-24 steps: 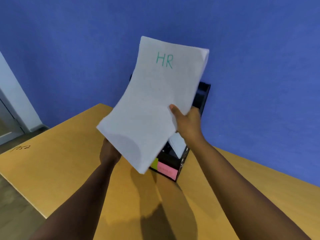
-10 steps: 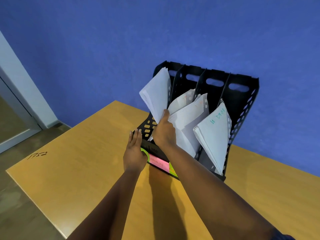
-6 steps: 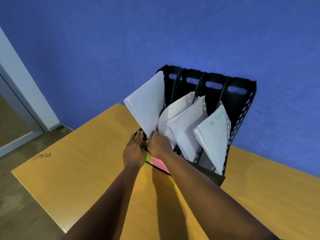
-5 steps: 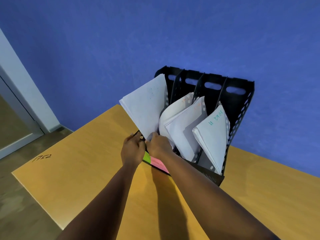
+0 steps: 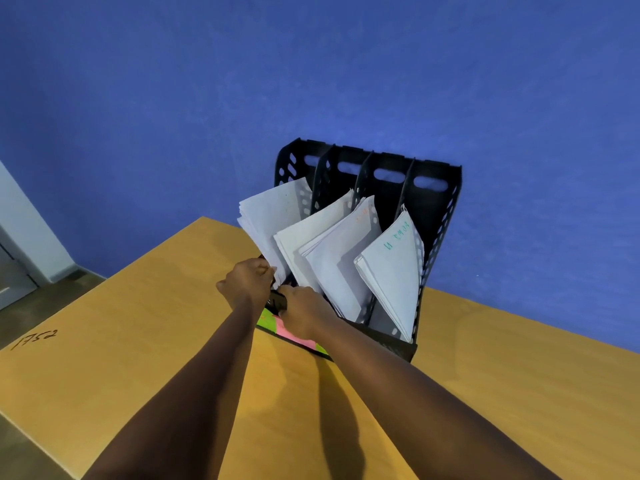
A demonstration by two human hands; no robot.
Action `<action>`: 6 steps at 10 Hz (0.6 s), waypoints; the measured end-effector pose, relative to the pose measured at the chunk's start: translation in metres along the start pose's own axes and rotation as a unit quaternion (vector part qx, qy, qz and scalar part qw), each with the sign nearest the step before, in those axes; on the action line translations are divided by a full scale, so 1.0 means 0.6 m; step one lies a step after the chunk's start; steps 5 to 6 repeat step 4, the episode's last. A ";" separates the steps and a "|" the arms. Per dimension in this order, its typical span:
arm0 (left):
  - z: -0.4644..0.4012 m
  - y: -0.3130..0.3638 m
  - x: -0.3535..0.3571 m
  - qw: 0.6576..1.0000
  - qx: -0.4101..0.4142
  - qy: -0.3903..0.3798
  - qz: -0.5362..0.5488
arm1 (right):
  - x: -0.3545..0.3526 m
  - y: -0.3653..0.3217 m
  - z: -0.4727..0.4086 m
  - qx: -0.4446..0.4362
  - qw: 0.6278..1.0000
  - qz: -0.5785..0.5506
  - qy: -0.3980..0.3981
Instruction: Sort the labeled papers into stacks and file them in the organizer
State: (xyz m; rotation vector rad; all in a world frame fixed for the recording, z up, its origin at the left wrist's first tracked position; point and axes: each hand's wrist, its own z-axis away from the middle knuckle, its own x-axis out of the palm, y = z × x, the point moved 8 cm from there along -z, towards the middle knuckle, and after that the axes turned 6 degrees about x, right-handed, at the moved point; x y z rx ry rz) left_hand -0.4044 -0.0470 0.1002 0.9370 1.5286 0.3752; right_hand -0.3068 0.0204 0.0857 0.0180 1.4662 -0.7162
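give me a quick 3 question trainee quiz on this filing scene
1. True or false: every slot of the black file organizer holds paper.
2. Which stack does the left hand grip? A) leftmost paper stack B) rightmost paper stack C) none
3. Fill in: the colored sticky labels sit on the organizer's ____ edge.

Key: 1 true; 2 A; 3 front. The right hand is at the leftmost slot's base; what it grips is unclear.

a wooden table [image 5: 104, 358] with "1752" [image 5: 34, 339] handwritten on it — blue wall [image 5: 207, 98] behind, white door frame [image 5: 31, 233] at left.
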 end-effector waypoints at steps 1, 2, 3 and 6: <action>0.005 -0.001 0.008 0.998 0.008 -0.021 -0.058 | -0.014 0.001 0.014 -0.022 0.999 -0.008 0.031; 0.005 -0.005 0.005 0.998 -0.009 -0.027 -0.056 | -0.032 -0.004 0.028 -0.053 0.996 -0.034 0.061; 0.008 -0.002 -0.012 0.999 -0.024 0.026 -0.016 | -0.058 -0.007 0.044 -0.076 0.990 -0.040 0.108; 0.019 0.012 -0.038 0.996 -0.019 0.090 -0.003 | -0.093 -0.003 0.062 -0.089 0.983 -0.033 0.157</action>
